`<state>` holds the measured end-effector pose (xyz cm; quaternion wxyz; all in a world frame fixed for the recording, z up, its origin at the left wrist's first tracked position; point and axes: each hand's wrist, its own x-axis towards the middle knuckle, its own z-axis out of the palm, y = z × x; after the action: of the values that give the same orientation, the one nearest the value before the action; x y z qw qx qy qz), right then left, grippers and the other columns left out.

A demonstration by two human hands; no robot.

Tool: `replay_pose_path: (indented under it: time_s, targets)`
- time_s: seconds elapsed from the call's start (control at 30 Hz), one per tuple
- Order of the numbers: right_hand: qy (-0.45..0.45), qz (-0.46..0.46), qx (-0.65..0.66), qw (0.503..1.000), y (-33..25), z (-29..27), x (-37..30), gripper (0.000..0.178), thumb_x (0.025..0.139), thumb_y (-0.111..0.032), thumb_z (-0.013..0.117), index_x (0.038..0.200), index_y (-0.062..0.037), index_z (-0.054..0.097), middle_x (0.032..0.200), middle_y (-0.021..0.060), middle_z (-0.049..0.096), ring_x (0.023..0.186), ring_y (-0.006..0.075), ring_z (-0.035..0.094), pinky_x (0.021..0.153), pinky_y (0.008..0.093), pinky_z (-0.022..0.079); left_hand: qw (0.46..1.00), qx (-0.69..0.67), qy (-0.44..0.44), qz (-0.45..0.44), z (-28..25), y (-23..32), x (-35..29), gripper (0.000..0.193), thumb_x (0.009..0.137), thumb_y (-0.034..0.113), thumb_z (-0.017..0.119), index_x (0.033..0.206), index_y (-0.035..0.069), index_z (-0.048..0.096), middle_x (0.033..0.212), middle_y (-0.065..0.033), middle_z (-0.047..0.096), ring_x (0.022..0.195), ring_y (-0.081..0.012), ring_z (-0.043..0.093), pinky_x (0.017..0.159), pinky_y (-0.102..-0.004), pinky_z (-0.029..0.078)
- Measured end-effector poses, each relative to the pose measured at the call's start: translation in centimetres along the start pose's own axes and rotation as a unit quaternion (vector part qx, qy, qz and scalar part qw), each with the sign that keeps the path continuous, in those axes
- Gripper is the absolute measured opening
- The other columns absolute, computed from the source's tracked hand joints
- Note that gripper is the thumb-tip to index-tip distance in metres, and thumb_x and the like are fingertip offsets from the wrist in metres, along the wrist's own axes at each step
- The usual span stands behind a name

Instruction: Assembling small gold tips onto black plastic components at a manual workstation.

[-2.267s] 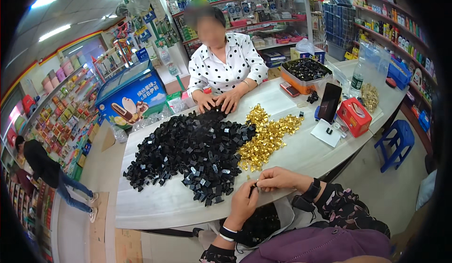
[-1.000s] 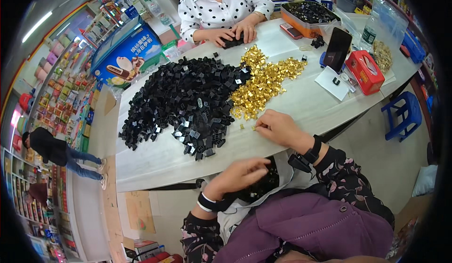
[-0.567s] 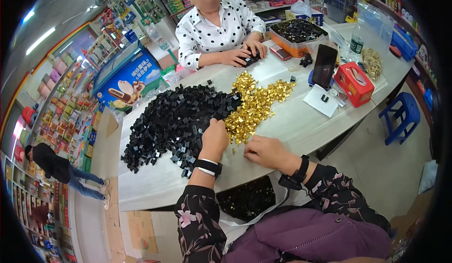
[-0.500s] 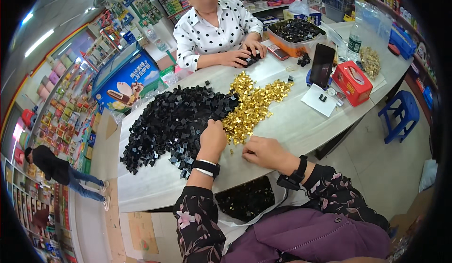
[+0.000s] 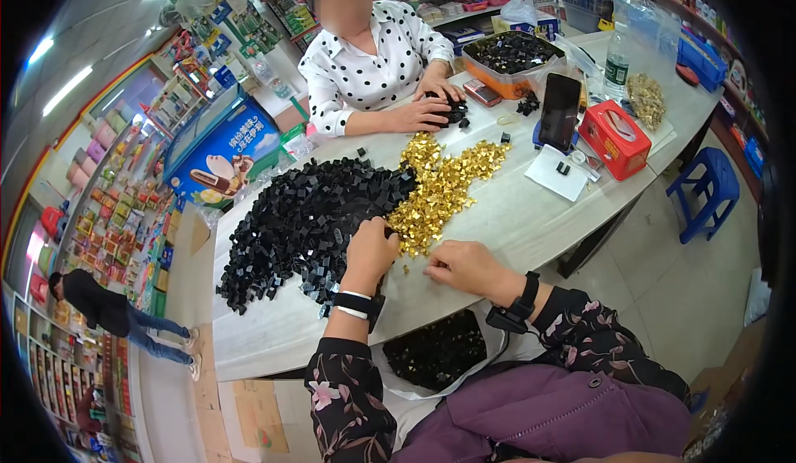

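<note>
A wide pile of small black square pieces (image 5: 307, 206) covers the left of the pale table (image 5: 514, 223). Against its right side lies a heap of small shiny gold pieces (image 5: 439, 189). My left hand (image 5: 370, 254) is closed at the near edge where the two meet, with a small black piece showing at its fingertips. To its right, my right hand (image 5: 466, 266) rests low over the tabletop just in front of the gold heap. Its fingers are curled together, and what they may hold is hidden. A white-edged bag or bin (image 5: 435, 351) of black pieces with gold flecks sits below the table edge.
Across the table a person in a dotted shirt (image 5: 377, 77) has both hands on black pieces. At the right stand a tub of black pieces (image 5: 512, 57), a phone (image 5: 561, 113), a red box (image 5: 615, 140) and a bottle (image 5: 617, 69). A blue stool (image 5: 705, 193) is beyond.
My left hand has shifted slightly back from the black pile's edge, its fingertips drawn in. My right hand stays nearly in place. The person opposite has moved their hands a little over their pieces.
</note>
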<state>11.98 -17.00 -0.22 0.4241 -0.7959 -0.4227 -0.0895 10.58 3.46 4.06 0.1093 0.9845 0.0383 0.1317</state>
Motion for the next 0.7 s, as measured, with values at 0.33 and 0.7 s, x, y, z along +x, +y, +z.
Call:
replay_pose_path:
  time_s: [0.33,0.7]
  targets:
    - [0.002,0.033,0.095,0.995,0.1,-0.5,0.2,0.016,0.080,-0.022,0.067,0.083,-0.0068,0.063,0.076,0.0092,0.064,0.067,0.0243,0.061,0.061,0.0339,0.048,0.908,-0.413,-0.022,-0.074,-2.0,2.3,-4.0,0.024,0.086,0.014,0.053,0.106,0.001,0.058,0.073,-0.0076,0.064,0.056,-0.0149,0.059,0.053,-0.0286,0.048]
    - [-0.050,0.129,0.392,0.910,-0.6,0.2,-0.8,0.014,0.086,-0.013,0.062,0.096,-0.0030,0.062,0.080,-0.0001,0.062,0.069,0.0065,0.057,0.060,0.0236,0.046,0.913,-0.407,-0.006,-0.033,3.5,3.9,-9.7,0.025,0.088,0.011,0.054,0.111,0.002,0.057,0.080,-0.0110,0.065,0.068,-0.0142,0.062,0.061,-0.0276,0.048]
